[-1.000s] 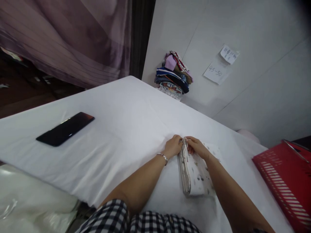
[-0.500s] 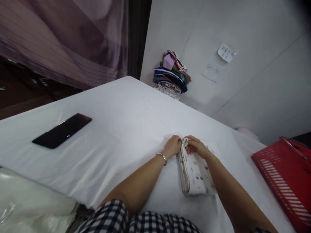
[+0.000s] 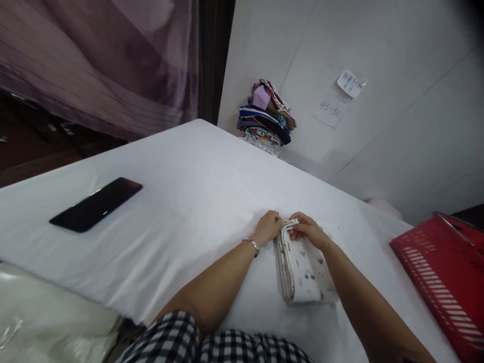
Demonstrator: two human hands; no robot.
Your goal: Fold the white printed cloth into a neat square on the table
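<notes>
A folded white cloth with small grey and dark prints lies on the white-covered table, its layered edge facing left. My right hand pinches the top layer at the far left corner, thumb and fingers closed on the fabric. Beside that same corner is my left hand, fingers curled closed against the cloth's far left edge. A bracelet circles the left wrist. What the left fingertips grip is partly hidden.
A black phone-like slab lies at the table's left. Folded clothes are stacked against the wall at the back. A red basket stands at the right. Clear plastic is at the lower left, and a curtain hangs behind.
The raised fabric at the cloth's far left corner now lies flatter. My right hand has shifted very slightly; my left hand stays at the edge.
</notes>
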